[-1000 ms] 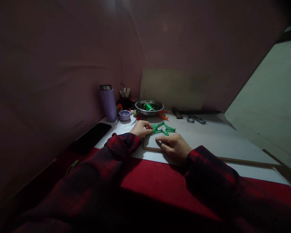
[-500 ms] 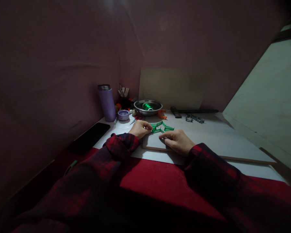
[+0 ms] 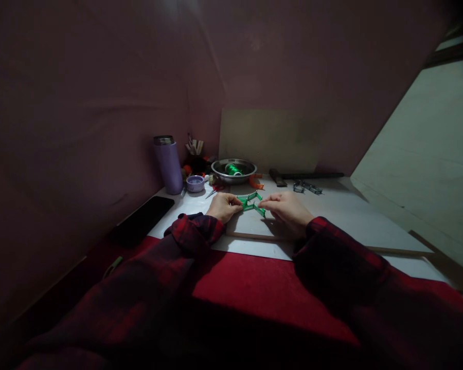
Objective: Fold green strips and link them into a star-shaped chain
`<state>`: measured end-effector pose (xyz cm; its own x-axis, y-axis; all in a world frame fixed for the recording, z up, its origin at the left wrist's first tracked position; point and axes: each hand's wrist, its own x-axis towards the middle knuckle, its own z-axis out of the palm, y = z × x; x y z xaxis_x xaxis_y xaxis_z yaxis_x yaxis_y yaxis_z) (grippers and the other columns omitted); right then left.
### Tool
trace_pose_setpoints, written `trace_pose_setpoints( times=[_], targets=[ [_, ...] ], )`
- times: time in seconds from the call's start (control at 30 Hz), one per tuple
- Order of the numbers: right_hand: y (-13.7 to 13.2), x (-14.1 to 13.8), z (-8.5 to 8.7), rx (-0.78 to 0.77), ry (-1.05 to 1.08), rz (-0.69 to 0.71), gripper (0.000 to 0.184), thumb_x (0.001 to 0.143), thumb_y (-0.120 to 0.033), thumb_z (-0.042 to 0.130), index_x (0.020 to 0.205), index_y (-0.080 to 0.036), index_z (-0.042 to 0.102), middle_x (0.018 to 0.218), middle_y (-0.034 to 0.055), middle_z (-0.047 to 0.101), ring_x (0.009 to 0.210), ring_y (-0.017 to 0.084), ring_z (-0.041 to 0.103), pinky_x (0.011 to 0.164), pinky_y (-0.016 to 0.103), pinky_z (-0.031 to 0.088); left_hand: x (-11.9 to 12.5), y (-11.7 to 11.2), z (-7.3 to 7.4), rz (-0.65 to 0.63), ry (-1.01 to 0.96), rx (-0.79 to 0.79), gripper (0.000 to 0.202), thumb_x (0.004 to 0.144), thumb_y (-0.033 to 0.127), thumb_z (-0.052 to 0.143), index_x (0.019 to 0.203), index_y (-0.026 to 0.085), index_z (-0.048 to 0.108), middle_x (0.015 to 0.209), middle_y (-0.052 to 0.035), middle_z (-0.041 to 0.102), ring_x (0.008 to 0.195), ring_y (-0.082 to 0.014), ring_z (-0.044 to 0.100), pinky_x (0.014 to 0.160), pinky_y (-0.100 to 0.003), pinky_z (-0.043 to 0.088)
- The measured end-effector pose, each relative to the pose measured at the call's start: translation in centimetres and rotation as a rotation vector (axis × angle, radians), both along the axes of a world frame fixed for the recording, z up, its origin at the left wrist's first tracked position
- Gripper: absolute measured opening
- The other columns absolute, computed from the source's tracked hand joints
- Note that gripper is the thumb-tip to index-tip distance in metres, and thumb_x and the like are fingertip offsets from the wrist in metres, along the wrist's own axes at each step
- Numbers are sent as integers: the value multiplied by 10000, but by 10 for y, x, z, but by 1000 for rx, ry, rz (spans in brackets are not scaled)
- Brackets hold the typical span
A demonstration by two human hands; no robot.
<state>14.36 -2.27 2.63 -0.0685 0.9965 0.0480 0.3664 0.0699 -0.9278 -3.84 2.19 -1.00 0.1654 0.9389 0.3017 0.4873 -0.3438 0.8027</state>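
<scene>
A green zigzag piece (image 3: 250, 202), star-like and wound in shiny green thread, lies on a pale board (image 3: 254, 228) in front of me. My left hand (image 3: 223, 206) pinches its left end with closed fingers. My right hand (image 3: 286, 209) grips its right end, fingers curled over it and hiding that side. Both arms wear red and black plaid sleeves.
A metal bowl (image 3: 221, 174) holding a green thread spool (image 3: 233, 168) stands behind the piece. Further left are a purple tumbler (image 3: 168, 164), a small purple cup (image 3: 195, 183) and a dark phone (image 3: 143, 218). Metal clips (image 3: 307, 187) and a dark tool (image 3: 278, 178) lie at the right. Red cloth (image 3: 247, 288) covers the near edge.
My right hand has moved up from the board's near part onto the right end of the green piece and closed on it. My left hand has kept its hold.
</scene>
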Motion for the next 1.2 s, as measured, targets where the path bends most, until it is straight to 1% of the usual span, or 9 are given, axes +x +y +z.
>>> trace_pose_setpoints(
  times=[0.1, 0.27, 0.43, 0.63, 0.77, 0.9, 1.03, 1.1, 1.2],
  targets=[
    [6, -9, 8, -130, 218, 7, 131, 619, -222, 665, 588, -145, 564, 353, -90, 297, 345, 38, 212, 345, 207, 128, 0, -2, 0, 10, 3, -4, 105, 614, 169, 674, 695, 133, 730, 596, 2, 646, 572, -82, 507, 534, -189, 371],
    [16, -26, 16, -264, 460, 42, 85, 636, -139, 647, 651, -124, 565, 406, -103, 271, 379, 22, 192, 359, 176, 107, 1, -4, 0, 31, 8, -30, 123, 625, 186, 668, 710, 126, 733, 598, -2, 643, 576, -86, 512, 527, -188, 374],
    [17, -42, 17, -272, 436, 81, 50, 657, -137, 608, 696, -107, 604, 397, -97, 284, 367, 21, 189, 360, 178, 106, 0, -2, -3, 56, 8, -34, 142, 614, 195, 685, 730, 135, 742, 621, -2, 656, 600, -98, 535, 552, -194, 395],
    [10, -48, 11, -196, 308, 126, 191, 620, -148, 584, 782, -86, 665, 359, -95, 289, 346, 35, 179, 356, 207, 118, 1, -2, -5, 59, -7, -40, 149, 609, 201, 699, 734, 137, 746, 630, 2, 666, 595, -100, 546, 572, -204, 404],
    [9, -41, 13, -37, 40, 81, 236, 650, -168, 535, 808, -99, 695, 378, -70, 335, 360, 59, 237, 381, 231, 179, 1, -4, -4, 50, -15, -37, 150, 619, 235, 702, 718, 132, 746, 592, 5, 651, 559, -92, 520, 547, -209, 376],
    [7, -24, 23, 382, -576, -48, 186, 701, -219, 552, 732, -176, 730, 517, 20, 558, 523, 120, 455, 512, 261, 295, 1, -5, -3, 46, -21, -44, 126, 621, 223, 696, 701, 139, 745, 588, 0, 655, 559, -92, 522, 528, -208, 360],
    [-1, -7, 30, 507, -999, -105, 227, 793, -319, 548, 696, -213, 724, 658, 78, 634, 716, 195, 507, 638, 317, 301, 2, -5, -2, 60, -9, -43, 121, 623, 215, 695, 704, 142, 746, 600, -5, 664, 566, -93, 531, 546, -210, 378],
    [-3, -3, 28, 644, -1094, -130, 227, 788, -293, 575, 625, -199, 702, 780, 113, 649, 856, 244, 491, 707, 358, 287, 2, -4, -3, 60, 4, -34, 126, 623, 217, 696, 711, 143, 747, 615, -12, 672, 583, -98, 542, 555, -211, 384],
    [0, -4, 23, 757, -1084, -69, 157, 777, -233, 591, 693, -214, 721, 999, 111, 639, 988, 270, 439, 745, 375, 265, 1, -3, -4, 60, 23, -22, 146, 628, 232, 694, 733, 150, 751, 648, -20, 685, 603, -105, 553, 565, -214, 394]
  ],
)
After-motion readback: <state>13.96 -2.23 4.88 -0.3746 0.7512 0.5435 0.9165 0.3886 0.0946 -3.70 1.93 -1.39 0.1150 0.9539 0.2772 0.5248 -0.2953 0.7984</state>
